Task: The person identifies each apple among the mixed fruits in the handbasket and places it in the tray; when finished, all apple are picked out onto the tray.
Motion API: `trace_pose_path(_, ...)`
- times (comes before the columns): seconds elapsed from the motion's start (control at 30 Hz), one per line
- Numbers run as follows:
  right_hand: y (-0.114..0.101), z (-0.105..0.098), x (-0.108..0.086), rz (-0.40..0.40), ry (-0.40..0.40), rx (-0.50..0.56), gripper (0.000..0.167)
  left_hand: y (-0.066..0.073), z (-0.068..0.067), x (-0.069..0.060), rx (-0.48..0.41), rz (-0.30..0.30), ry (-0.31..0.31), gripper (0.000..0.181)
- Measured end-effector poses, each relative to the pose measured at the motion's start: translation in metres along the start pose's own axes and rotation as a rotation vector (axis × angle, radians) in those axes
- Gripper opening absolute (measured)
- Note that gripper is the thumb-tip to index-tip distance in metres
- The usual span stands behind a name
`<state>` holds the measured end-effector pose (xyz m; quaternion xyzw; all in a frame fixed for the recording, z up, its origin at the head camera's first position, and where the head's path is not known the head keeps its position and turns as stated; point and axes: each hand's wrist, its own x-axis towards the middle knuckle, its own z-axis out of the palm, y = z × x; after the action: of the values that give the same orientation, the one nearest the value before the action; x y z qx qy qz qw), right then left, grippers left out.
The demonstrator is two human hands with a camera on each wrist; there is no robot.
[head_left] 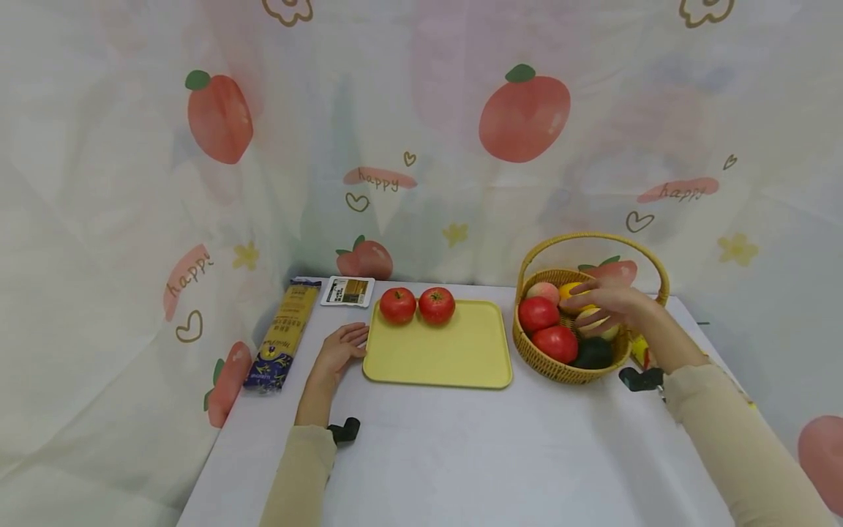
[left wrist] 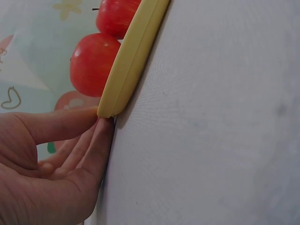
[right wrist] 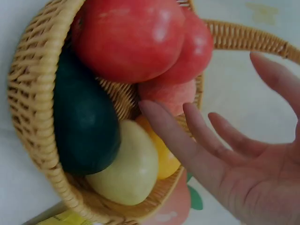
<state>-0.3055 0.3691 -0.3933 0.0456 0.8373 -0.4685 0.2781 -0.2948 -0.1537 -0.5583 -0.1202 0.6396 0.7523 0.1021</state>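
My left hand (head_left: pixel 339 353) is at the left edge of a yellow tray (head_left: pixel 435 359); in the left wrist view its thumb and index finger pinch the tray rim (left wrist: pixel 123 77). On the tray's back left part sit two red apple-like fruits (head_left: pixel 398 305), side by side. Over the wicker basket (head_left: pixel 560 372), my right hand (head_left: pixel 622 304) hovers with spread fingers and holds nothing. Inside the basket are two red fruits (right wrist: pixel 129 40), a pinkish peach-like fruit (right wrist: pixel 171 96), a dark green avocado-like fruit (right wrist: pixel 86 122), a pale yellow-green fruit (right wrist: pixel 129 164) and an orange-yellow fruit (right wrist: pixel 165 159), partly hidden.
Left of the tray lies a long yellow and blue packet (head_left: pixel 283 337), with a small white-edged package (head_left: pixel 349 291) behind it. The basket's tall handle (head_left: pixel 593 236) arches upward. A yellow item (head_left: pixel 639 350) is partly hidden behind the right arm. A printed curtain (head_left: pixel 448 205) hangs behind the white table (head_left: pixel 461 454).
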Motion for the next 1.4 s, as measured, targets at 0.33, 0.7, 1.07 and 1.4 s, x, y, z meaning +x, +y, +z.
trace_pose_path(0.33, 0.027, -0.006, 0.024, 0.067, -0.177, 0.103, 0.088, 0.001, 0.0, 0.0, -0.013, 0.013, -0.018, 0.07)
trace_pose_path(0.7, 0.023, 0.009, 0.034, 0.115, -0.204, 0.029, 0.097, -0.001, -0.001, 0.002, -0.016, 0.022, -0.014, 0.071)
trace_pose_path(1.07, 0.03, 0.02, 0.041, 0.11, -0.182, -0.032, 0.104, 0.0, -0.001, -0.002, -0.017, 0.037, -0.026, 0.07)
trace_pose_path(1.4, 0.031, 0.01, 0.034, 0.062, -0.203, 0.004, 0.107, 0.0, -0.002, 0.0, -0.061, 0.048, -0.047, 0.072)
